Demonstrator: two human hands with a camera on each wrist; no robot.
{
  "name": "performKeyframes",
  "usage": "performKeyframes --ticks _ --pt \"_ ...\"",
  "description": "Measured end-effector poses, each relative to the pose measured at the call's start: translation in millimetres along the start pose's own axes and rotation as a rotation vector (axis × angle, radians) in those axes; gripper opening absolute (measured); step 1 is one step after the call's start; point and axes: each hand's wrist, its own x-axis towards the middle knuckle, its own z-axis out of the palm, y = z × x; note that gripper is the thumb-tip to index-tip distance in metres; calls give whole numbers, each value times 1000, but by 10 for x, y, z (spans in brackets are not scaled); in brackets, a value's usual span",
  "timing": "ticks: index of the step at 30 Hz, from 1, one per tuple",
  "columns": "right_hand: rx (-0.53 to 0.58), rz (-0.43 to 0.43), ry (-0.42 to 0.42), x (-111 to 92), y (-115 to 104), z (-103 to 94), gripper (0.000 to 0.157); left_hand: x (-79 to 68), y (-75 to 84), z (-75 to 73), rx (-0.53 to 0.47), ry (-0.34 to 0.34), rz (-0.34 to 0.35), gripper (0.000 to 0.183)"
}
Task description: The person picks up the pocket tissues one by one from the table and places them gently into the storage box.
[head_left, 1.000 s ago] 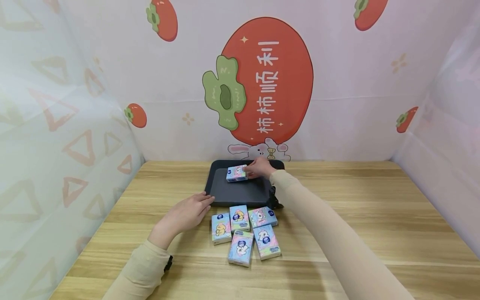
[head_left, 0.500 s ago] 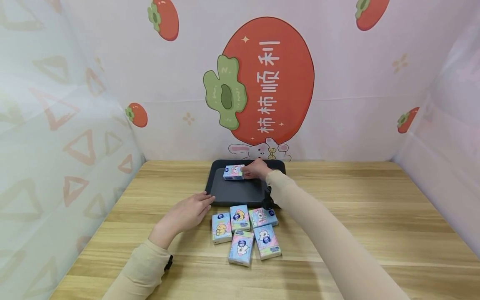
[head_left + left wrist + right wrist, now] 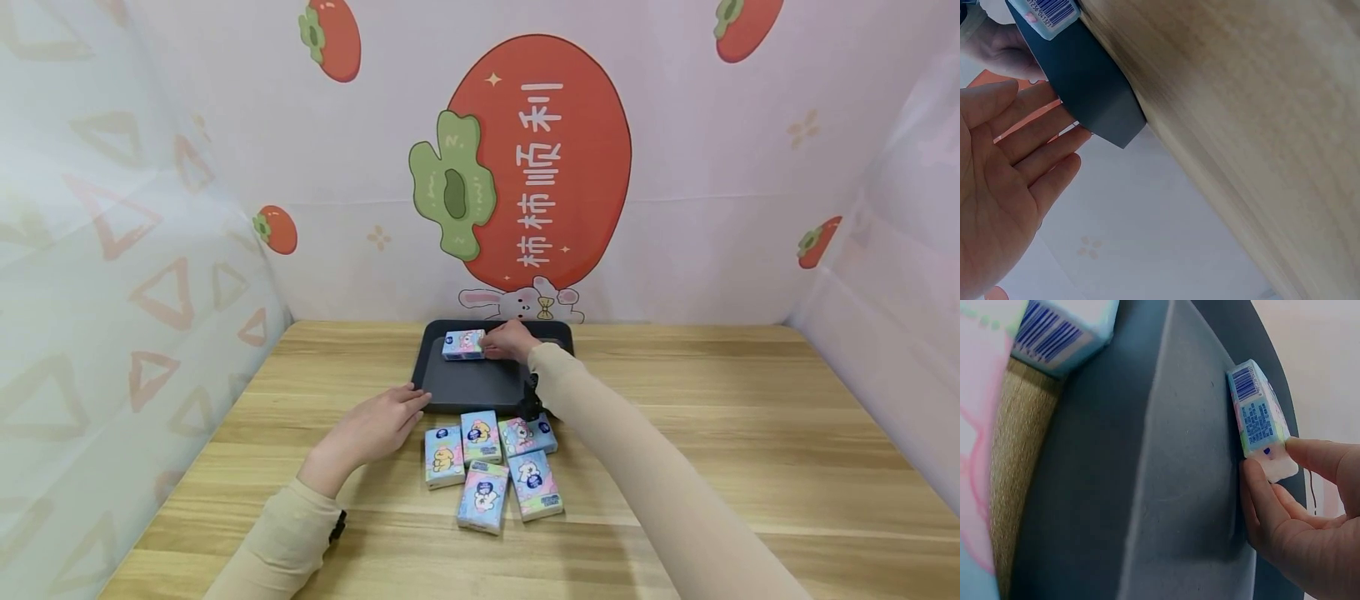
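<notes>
A dark grey tray point(image 3: 468, 385) lies at the back of the table. Inside it, toward the far left, is a tissue pack point(image 3: 463, 344) with a pastel cartoon print. My right hand point(image 3: 512, 341) pinches that pack's right end between thumb and fingers, as the right wrist view shows at the pack's white end point(image 3: 1275, 465). My left hand point(image 3: 378, 423) rests its straight fingertips on the tray's near left corner; in the left wrist view the palm and fingers point(image 3: 1038, 147) lie extended against the tray's outer wall point(image 3: 1094, 94).
Several more tissue packs lie on the table before the tray, among them a yellow-dog pack point(image 3: 445, 457), a front pack point(image 3: 483, 497) and a right pack point(image 3: 535, 483). A printed cloth backdrop point(image 3: 690, 167) rises behind the table.
My right hand has moved slightly left with the tissue pack, which now sits nearer the tray's far left corner. My left hand has stayed at the tray's corner.
</notes>
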Motion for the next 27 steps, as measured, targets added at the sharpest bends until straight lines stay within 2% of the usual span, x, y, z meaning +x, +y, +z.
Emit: performKeyframes --ticks 9,19,27 --pt "-15 -21 48 65 32 51 40 10 10 -6 1 2 1 35" --pt "19 -48 37 50 45 102 31 8 15 -24 -5 0 -1 35" --pt "9 -49 29 45 52 139 32 4 23 -24 -14 -5 -7 35"
